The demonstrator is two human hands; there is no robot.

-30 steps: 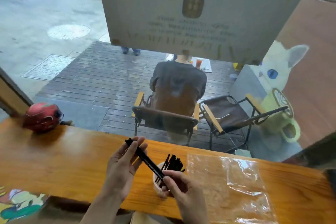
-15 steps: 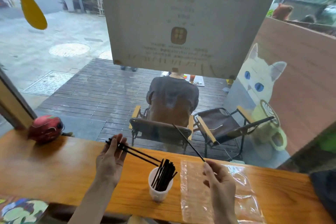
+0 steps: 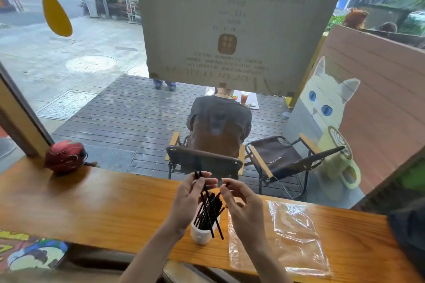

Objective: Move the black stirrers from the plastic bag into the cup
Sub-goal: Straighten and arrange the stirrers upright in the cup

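A white cup (image 3: 200,234) stands on the wooden counter (image 3: 96,209) with a bundle of black stirrers (image 3: 208,210) sticking out of it. My left hand (image 3: 188,200) is just left of the cup and grips two black stirrers that hang almost upright, their lower ends in front of the cup's rim. My right hand (image 3: 243,207) is just right of the cup, pinching the top of one black stirrer at its fingertips. The clear plastic bag (image 3: 285,243) lies flat on the counter to the right and looks empty.
A red round object (image 3: 65,156) sits at the counter's back left against the window. A colourful printed item (image 3: 27,253) lies at the lower left. Something dark (image 3: 409,234) is at the right edge. Behind the glass a person sits in a chair.
Both hands have come together over the cup. The left hand's stirrers have swung from nearly level to almost upright, and the right hand has brought its single stirrer in from above the bag.
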